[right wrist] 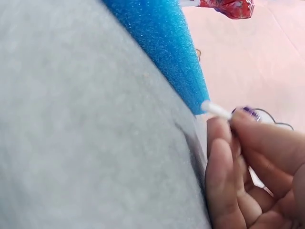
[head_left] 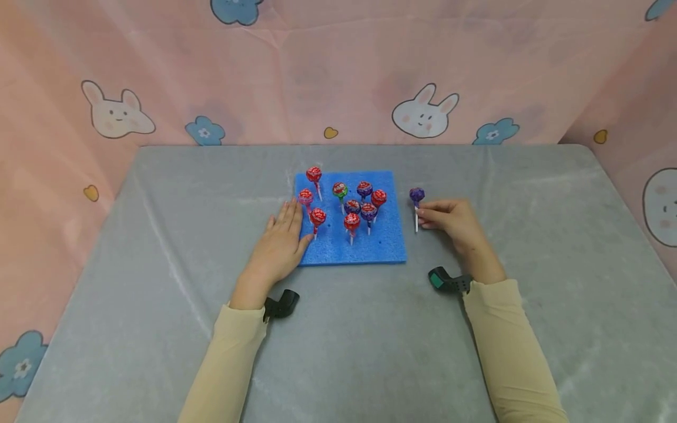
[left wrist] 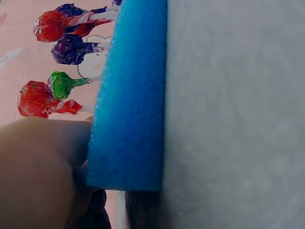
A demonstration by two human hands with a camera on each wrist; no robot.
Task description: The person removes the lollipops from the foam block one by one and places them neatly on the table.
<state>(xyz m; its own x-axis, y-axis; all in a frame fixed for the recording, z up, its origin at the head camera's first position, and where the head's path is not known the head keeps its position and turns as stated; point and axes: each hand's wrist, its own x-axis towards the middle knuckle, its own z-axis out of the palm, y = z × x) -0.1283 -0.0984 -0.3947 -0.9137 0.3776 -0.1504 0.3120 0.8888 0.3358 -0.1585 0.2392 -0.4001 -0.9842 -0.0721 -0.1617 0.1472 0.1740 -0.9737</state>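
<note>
A blue foam block (head_left: 349, 254) lies on the table with several wrapped lollipops standing in it by their sticks, mostly red and purple, plus one green lollipop (head_left: 339, 190). My left hand (head_left: 277, 244) rests along the block's left edge, fingers straight, the thumb over its near left part; the left wrist view shows this hand (left wrist: 38, 167) beside the foam. To the right of the block, my right hand (head_left: 453, 222) pinches a purple lollipop (head_left: 416, 195) by its white stick, head up. In the right wrist view the stick (right wrist: 218, 110) pokes out between thumb and fingertips; most of the wrapper is hidden.
A grey cloth covers the table (head_left: 359, 341). Behind it hangs a pink curtain (head_left: 296, 76) printed with rabbits and blue flowers. A dark wrist camera is worn on each arm, one left (head_left: 282, 304), one right (head_left: 448, 281).
</note>
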